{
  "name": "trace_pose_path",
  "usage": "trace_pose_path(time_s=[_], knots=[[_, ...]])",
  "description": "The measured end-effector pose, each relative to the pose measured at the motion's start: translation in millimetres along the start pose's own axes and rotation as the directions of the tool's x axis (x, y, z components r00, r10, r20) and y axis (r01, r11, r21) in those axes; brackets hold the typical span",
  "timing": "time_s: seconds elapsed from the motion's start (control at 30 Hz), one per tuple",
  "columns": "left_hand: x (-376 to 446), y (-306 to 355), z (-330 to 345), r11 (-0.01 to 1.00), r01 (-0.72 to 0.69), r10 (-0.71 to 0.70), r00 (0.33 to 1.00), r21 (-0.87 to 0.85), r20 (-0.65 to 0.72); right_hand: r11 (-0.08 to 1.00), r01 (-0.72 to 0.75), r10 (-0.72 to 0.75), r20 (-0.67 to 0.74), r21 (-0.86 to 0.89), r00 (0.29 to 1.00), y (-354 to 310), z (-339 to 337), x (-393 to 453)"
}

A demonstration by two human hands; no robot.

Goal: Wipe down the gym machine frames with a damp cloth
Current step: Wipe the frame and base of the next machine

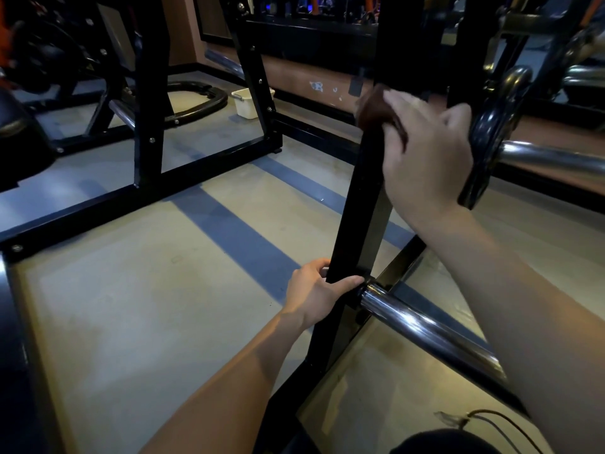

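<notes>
R hand (425, 152) presses cloth (373, 109) on upright (363, 198); L hand (314, 293) grips it.

Grey-beige floor (137, 290) w/ blue stripes carries black machine frame base rails (196, 173), left of the fingers, and 1 cream tub (246, 104) far beyond them.

The brown cloth (376, 113) mostly disappears under the right hand (429, 152) (blurred too); the black upright (363, 204) runs off the top edge.
</notes>
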State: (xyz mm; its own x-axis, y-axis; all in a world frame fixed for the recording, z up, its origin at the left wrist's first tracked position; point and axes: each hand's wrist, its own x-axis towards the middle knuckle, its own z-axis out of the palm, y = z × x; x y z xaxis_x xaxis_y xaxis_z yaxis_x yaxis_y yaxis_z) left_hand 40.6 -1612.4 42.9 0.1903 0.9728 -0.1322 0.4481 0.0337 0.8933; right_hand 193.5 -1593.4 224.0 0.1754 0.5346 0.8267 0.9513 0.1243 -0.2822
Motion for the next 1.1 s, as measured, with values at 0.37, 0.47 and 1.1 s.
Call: trace_pose_path(time_s=[0.37,0.47,1.1], knots=[[-4.0,3.9,-27.4,0.86,0.295,-0.24,0.954,-0.416,0.182,0.981,-0.194,0.166,0.475,0.011,0.864,-15.0,1.8,-80.4],[-5.0,1.2,-53.4,0.807,0.295,-0.333,0.943,-0.511,0.018,0.677,-0.63,0.331,0.606,0.381,0.723,-31.7,14.3,-92.4],[-51.5,19.4,-134.3,0.893,0.124,-0.199,0.971,-0.433,-0.132,-0.025,-0.99,-0.108,0.985,-0.139,-0.136,-69.5,31.6,-135.4]])
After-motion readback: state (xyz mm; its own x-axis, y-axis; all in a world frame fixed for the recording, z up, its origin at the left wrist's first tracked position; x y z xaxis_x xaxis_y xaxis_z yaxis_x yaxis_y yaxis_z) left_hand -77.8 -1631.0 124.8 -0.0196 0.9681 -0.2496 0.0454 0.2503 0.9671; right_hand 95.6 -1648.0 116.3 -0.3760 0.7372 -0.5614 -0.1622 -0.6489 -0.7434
